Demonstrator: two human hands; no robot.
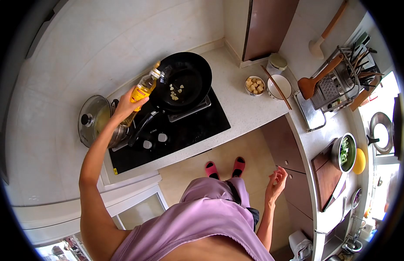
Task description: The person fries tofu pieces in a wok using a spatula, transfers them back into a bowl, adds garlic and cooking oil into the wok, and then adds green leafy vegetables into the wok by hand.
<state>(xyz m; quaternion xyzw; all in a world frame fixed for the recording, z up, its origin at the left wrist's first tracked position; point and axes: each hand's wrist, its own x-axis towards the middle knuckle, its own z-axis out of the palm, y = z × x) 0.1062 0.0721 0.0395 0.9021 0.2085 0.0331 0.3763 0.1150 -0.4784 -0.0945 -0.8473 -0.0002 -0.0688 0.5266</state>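
My left hand (129,105) is wrapped round a bottle of cooking oil (145,87) with a yellow and red label. The bottle leans so that its neck is at the left rim of a black frying pan (193,74). Several pale pieces that look like chopped garlic (175,93) lie in the pan, which stands on the black hob (184,135). I cannot make out any stream of oil. My right hand (278,182) hangs beside my body near the brown cabinet drawers, fingers loosely bent and apart, holding nothing.
Left of the hob sits a pot with a glass lid (86,119). Rightward on the counter are a small bowl of pale cubes (254,85), a white bowl (280,85) with chopsticks across it, a utensil rack (337,82), a cutting board (328,174) and a metal bowl of greens (345,152).
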